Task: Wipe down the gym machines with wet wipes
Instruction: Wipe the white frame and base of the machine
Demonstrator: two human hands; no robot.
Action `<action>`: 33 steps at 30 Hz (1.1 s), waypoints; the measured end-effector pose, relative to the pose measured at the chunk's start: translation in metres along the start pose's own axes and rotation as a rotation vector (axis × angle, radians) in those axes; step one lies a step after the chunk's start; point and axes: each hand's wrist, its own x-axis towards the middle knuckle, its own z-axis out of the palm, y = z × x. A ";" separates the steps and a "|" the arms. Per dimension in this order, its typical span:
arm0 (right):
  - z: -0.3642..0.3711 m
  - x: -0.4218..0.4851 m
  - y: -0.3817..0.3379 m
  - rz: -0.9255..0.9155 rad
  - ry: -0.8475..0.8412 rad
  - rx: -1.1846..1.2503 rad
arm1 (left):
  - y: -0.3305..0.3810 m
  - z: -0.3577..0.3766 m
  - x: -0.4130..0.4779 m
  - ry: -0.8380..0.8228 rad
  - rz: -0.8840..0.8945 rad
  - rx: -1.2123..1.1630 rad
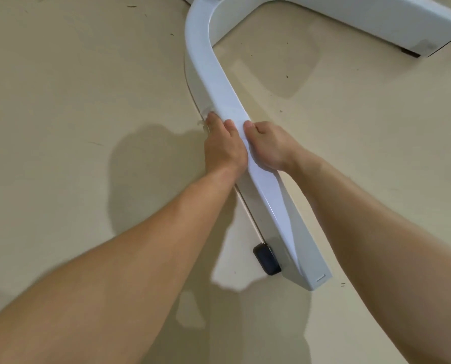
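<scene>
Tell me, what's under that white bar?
A black foot peeks out under the white bar near its end, on the floor. Whatever lies beneath the rest is covered by the bar.

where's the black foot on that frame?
Head view, lower centre: black foot at the left side of the white frame bar, near its closest end.

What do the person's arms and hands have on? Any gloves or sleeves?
Nothing shows. The left forearm and right forearm are bare, with no sleeves in view. The left hand and right hand have no gloves, rings or watch.
</scene>
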 end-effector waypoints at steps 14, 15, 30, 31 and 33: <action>0.015 -0.108 0.032 0.211 0.005 -0.008 | -0.028 0.020 -0.076 -0.100 0.025 0.031; 0.015 -0.097 0.023 0.201 0.024 0.000 | -0.027 0.016 -0.069 -0.101 0.038 0.026; 0.020 -0.172 0.061 0.279 -0.035 -0.106 | -0.052 0.029 -0.170 -0.245 0.076 0.178; 0.020 -0.167 0.059 0.268 -0.037 -0.101 | -0.053 0.032 -0.161 -0.216 0.070 0.170; 0.021 -0.159 0.054 0.247 -0.033 -0.074 | -0.055 0.032 -0.142 -0.185 0.072 0.168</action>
